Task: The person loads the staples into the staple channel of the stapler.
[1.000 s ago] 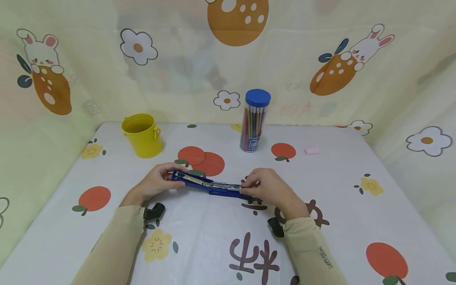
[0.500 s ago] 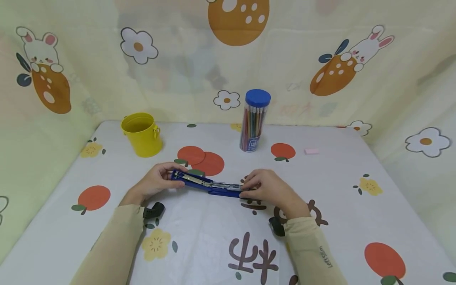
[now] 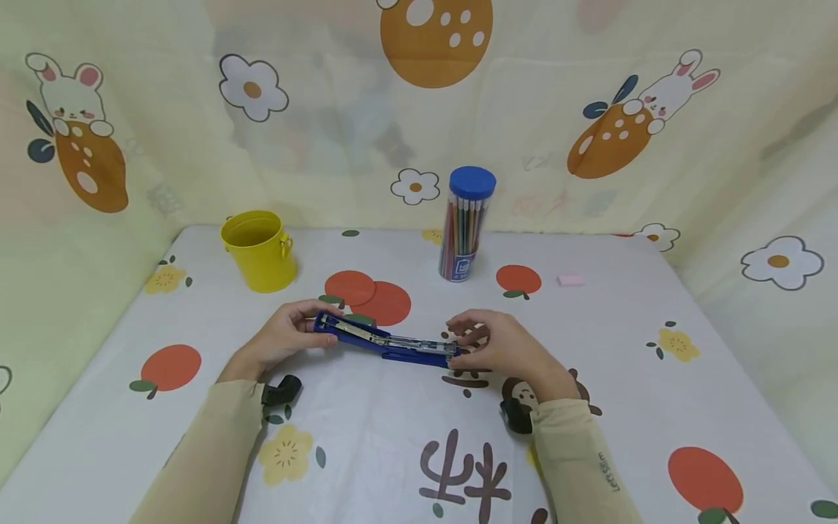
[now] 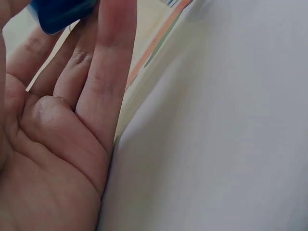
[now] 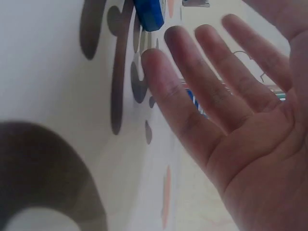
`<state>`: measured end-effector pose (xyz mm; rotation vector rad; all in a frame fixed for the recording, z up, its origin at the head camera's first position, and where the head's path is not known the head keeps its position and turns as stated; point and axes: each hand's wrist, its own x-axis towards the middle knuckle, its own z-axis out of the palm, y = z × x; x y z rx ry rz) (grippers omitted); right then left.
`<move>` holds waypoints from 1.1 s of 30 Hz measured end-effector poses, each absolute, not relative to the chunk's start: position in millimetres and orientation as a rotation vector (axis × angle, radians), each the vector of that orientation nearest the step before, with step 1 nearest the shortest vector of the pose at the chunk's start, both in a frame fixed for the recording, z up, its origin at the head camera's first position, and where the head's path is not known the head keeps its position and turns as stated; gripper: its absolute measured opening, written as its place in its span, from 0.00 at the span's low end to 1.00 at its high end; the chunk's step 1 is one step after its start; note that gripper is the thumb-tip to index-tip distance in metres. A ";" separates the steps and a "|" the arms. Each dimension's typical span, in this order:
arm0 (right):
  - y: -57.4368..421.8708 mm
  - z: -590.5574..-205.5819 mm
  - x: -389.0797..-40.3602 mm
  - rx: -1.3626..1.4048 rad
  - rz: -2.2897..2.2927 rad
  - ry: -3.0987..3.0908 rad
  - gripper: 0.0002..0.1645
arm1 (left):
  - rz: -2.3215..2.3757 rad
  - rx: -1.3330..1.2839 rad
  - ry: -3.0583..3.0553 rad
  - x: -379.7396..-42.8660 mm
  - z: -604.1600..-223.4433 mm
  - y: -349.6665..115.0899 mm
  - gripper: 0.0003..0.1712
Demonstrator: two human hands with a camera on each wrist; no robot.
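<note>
The left hand (image 3: 286, 335) is gripping the opened stapler (image 3: 386, 342) by its left end over the central worktop (image 3: 366, 437), apparently steadying it; the right hand (image 3: 503, 346) is hanging loose-fingered beside the right end.

The worktop (image 3: 366, 458) is covered with a white cloth (image 3: 609, 349), which is printed with red fruits (image 3: 171, 367), yellow flowers (image 3: 286, 455) and large brown characters (image 3: 487, 480). Near its far edge, on the left, a yellow bucket (image 3: 268, 263) stands upright. A clear jar of pencils (image 3: 461, 233) with a blue lid (image 3: 472, 182) stands well apart from it, nearer to the middle. A small pink block (image 3: 570, 279) lies farther right. Whether the opened blue stapler (image 3: 415, 357) also touches the cloth, I cannot tell.
</note>
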<state>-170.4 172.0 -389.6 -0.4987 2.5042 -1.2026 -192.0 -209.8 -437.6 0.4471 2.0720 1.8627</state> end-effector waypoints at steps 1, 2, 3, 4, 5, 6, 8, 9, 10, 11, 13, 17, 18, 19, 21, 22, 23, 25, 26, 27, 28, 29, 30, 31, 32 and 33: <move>172.5 -389.9 -171.4 -0.503 -1.227 2.493 0.38 | 1.878 0.451 2.066 -192.4 -436.9 -209.3 0.28; 172.8 -390.1 -172.4 -0.502 -1.247 2.481 0.40 | 1.892 0.457 2.062 -192.8 -436.3 -208.8 0.28; 173.3 -390.5 -173.4 -0.507 -1.265 2.470 0.41 | 1.909 0.462 2.054 -192.9 -435.1 -208.0 0.28; 173.5 -391.2 -174.2 -0.506 -1.278 2.462 0.42 | 1.926 0.468 2.045 -193.0 -433.6 -206.6 0.29; 173.8 -392.1 -175.0 -0.500 -1.291 2.450 0.43 | 1.938 0.484 2.043 -193.3 -432.3 -205.0 0.29; 174.1 -392.9 -175.5 -0.494 -1.299 2.440 0.44 | 1.951 0.503 2.039 -193.5 -430.6 -203.0 0.28; 174.6 -394.0 -176.0 -0.489 -1.308 2.425 0.44 | 1.982 0.557 2.029 -194.0 -426.0 -197.0 0.28; 174.9 -394.5 -176.3 -0.489 -1.316 2.419 0.45 | 2.000 0.592 2.024 -193.9 -422.9 -193.1 0.28; 175.1 -394.7 -176.4 -0.483 -1.324 2.416 0.45 | 2.012 0.633 2.024 -193.8 -419.6 -188.8 0.27; 175.4 -394.7 -176.4 -0.484 -1.334 2.412 0.45 | 2.020 0.674 2.029 -193.6 -416.1 -184.1 0.27; 176.2 -394.3 -176.3 -0.482 -1.352 2.404 0.46 | 2.026 0.726 2.050 -192.3 -408.7 -173.2 0.27; 178.6 -395.1 -175.1 -0.462 -1.367 2.380 0.47 | 1.934 0.750 2.193 -188.6 -396.0 -147.6 0.26; 179.1 -395.2 -174.7 -0.456 -1.367 2.375 0.47 | 1.897 0.745 2.233 -187.9 -393.7 -140.6 0.25; 179.7 -395.4 -174.4 -0.452 -1.370 2.370 0.48 | 1.863 0.744 2.267 -187.3 -391.7 -133.5 0.25; 180.9 -395.7 -174.1 -0.448 -1.376 2.361 0.48 | 1.789 0.769 2.329 -187.1 -389.8 -119.5 0.24; 181.5 -395.7 -174.1 -0.450 -1.380 2.359 0.49 | 1.751 0.786 2.359 -186.9 -389.6 -112.8 0.24; 182.2 -395.8 -174.3 -0.452 -1.381 2.361 0.49 | 1.718 0.802 2.380 -186.8 -390.1 -106.3 0.24; 184.6 -396.6 -174.5 -0.451 -1.390 2.358 0.50 | 1.658 0.832 2.413 -186.3 -393.0 -94.6 0.24; 185.7 -396.7 -174.6 -0.448 -1.393 2.359 0.50 | 1.625 0.835 2.435 -185.9 -395.1 -89.3 0.25; 186.9 -396.6 -174.8 -0.444 -1.397 2.362 0.50 | 1.592 0.832 2.454 -185.3 -397.4 -84.6 0.25; 188.0 -396.5 -174.9 -0.439 -1.404 2.363 0.50 | 1.563 0.824 2.470 -185.0 -400.3 -80.3 0.25; 188.9 -396.2 -174.8 -0.433 -1.412 2.363 0.50 | 1.542 0.817 2.474 -184.7 -403.2 -76.7 0.26; 189.7 -395.8 -174.7 -0.427 -1.421 2.360 0.50 | 1.525 0.802 2.472 -184.1 -406.0 -73.9 0.26; 190.3 -395.4 -174.5 -0.425 -1.429 2.356 0.49 | 1.508 0.792 2.472 -183.8 -408.9 -71.8 0.26; 190.6 -394.7 -174.3 -0.428 -1.433 2.353 0.49 | 1.500 0.784 2.465 -183.3 -411.3 -70.3 0.27; 190.9 -394.2 -174.1 -0.433 -1.435 2.356 0.49 | 1.501 0.778 2.454 -182.8 -413.5 -69.5 0.27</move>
